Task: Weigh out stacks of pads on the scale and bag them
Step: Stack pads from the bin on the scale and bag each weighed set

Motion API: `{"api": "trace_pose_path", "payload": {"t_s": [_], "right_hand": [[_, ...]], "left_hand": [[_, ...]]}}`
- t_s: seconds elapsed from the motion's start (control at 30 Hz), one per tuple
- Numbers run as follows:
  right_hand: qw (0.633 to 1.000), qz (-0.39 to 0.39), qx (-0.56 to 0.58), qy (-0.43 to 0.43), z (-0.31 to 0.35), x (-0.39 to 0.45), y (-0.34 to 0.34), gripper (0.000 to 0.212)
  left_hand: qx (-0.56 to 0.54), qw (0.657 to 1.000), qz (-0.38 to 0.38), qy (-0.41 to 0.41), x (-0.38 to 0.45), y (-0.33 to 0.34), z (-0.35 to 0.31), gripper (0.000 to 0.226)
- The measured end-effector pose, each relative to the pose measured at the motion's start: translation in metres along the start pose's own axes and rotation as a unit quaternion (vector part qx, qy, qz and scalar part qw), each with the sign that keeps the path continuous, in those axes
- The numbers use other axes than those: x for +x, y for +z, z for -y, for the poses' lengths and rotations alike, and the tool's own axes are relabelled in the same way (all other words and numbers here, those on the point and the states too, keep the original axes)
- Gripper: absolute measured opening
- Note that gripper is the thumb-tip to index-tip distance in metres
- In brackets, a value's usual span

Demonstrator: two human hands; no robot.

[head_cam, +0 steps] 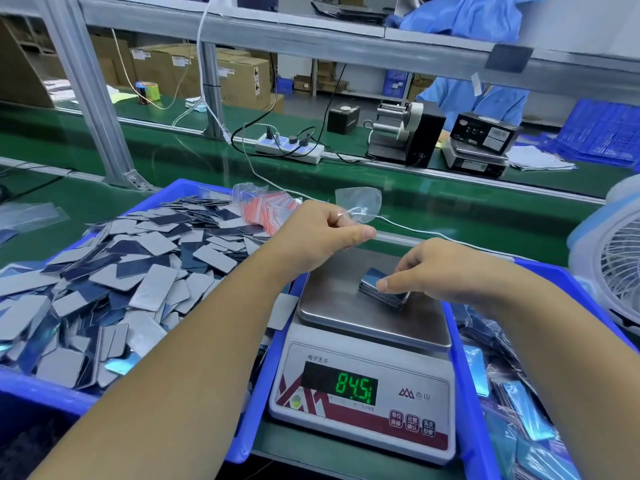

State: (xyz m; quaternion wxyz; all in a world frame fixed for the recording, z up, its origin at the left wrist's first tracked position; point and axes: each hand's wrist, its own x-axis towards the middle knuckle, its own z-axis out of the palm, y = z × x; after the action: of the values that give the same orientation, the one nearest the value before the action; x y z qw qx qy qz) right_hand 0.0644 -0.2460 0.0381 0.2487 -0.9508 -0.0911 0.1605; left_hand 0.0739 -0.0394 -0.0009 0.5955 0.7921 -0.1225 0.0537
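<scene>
Pads (382, 291) sit stacked on the scale (363, 341), reading 84.5, right hand (436, 268) pinching them. Left hand (318, 233) grips a bag (360, 204) at twelve o'clock. Bagging remains; loose pads fill the bin (62, 386) at nine.

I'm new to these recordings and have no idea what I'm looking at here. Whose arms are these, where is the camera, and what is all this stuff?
There is no machine here: the one camera sits on a person's head, looking down at their own bare arms. The right hand grips a small stack of pads resting on the steel platform of a digital scale, whose green display reads about 84.5. The left hand pinches a small clear plastic bag above the bench. To the left, a blue bin holds a loose heap of grey and blue pads. Another blue bin on the right holds more.
</scene>
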Motion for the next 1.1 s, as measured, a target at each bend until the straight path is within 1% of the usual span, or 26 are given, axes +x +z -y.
{"api": "trace_pose_path", "payload": {"t_s": [0.07, 0.13, 0.2, 0.27, 0.37, 0.43, 0.53, 0.6, 0.67, 0.7, 0.77, 0.83, 0.9, 0.93, 1.0, 1.1], "right_hand": [[1.0, -0.001, -0.003, 0.001, 0.0, 0.0, 0.001, 0.036], [1.0, -0.001, -0.019, 0.0, 0.001, 0.001, 0.002, 0.033], [1.0, -0.003, -0.026, 0.002, 0.001, 0.002, 0.004, 0.032], [1.0, -0.005, -0.029, 0.005, 0.002, 0.003, 0.005, 0.033], [1.0, -0.004, -0.026, 0.008, 0.003, 0.002, 0.007, 0.036], [1.0, -0.006, -0.017, 0.005, 0.004, -0.001, 0.007, 0.037], [1.0, -0.02, -0.004, -0.014, 0.002, -0.005, 0.012, 0.036], [0.998, -0.034, 0.04, -0.031, -0.002, -0.008, 0.017, 0.037], [0.994, -0.049, 0.079, -0.05, -0.007, -0.009, 0.021, 0.035], [0.992, -0.062, 0.093, -0.06, -0.011, -0.009, 0.024, 0.031], [0.982, -0.095, 0.143, -0.077, -0.016, -0.006, 0.027, 0.023], [0.961, -0.118, 0.233, -0.09, -0.019, -0.004, 0.032, 0.02], [0.938, -0.135, 0.294, -0.121, -0.021, -0.003, 0.033, 0.022], [0.929, -0.139, 0.314, -0.14, -0.021, -0.004, 0.033, 0.022], [0.909, -0.143, 0.349, -0.176, -0.018, -0.005, 0.034, 0.023], [0.895, -0.171, 0.356, -0.209, -0.014, -0.006, 0.037, 0.022]], "left_hand": [[0.0, 1.0, -0.011, 0.002, -0.001, 0.0, -0.001, 0.046], [-0.008, 1.0, -0.005, 0.005, -0.001, -0.001, -0.001, 0.044], [-0.015, 0.999, 0.028, 0.006, -0.003, 0.0, -0.001, 0.031], [0.01, 0.998, 0.054, -0.001, -0.004, 0.003, -0.002, 0.023], [0.034, 0.997, 0.061, -0.016, -0.005, 0.006, -0.002, 0.008], [0.034, 0.998, 0.057, -0.022, -0.005, 0.006, -0.002, 0.003], [0.02, 0.998, 0.046, -0.025, -0.006, 0.005, -0.004, 0.009], [0.002, 0.999, 0.033, -0.034, -0.005, 0.004, -0.005, 0.023], [-0.047, 0.997, 0.012, -0.055, -0.003, 0.003, -0.006, 0.037], [-0.077, 0.995, 0.0, -0.066, -0.002, 0.003, -0.006, 0.04], [-0.134, 0.987, -0.011, -0.086, 0.001, 0.004, -0.007, 0.043], [-0.18, 0.978, -0.009, -0.102, -0.001, 0.006, -0.008, 0.046], [-0.212, 0.971, 0.006, -0.108, -0.002, 0.009, -0.011, 0.038], [-0.218, 0.97, 0.016, -0.105, -0.004, 0.01, -0.013, 0.035], [-0.22, 0.97, 0.029, -0.101, -0.005, 0.012, -0.015, 0.035], [-0.251, 0.963, 0.037, -0.09, -0.005, 0.015, -0.015, 0.038]]}}
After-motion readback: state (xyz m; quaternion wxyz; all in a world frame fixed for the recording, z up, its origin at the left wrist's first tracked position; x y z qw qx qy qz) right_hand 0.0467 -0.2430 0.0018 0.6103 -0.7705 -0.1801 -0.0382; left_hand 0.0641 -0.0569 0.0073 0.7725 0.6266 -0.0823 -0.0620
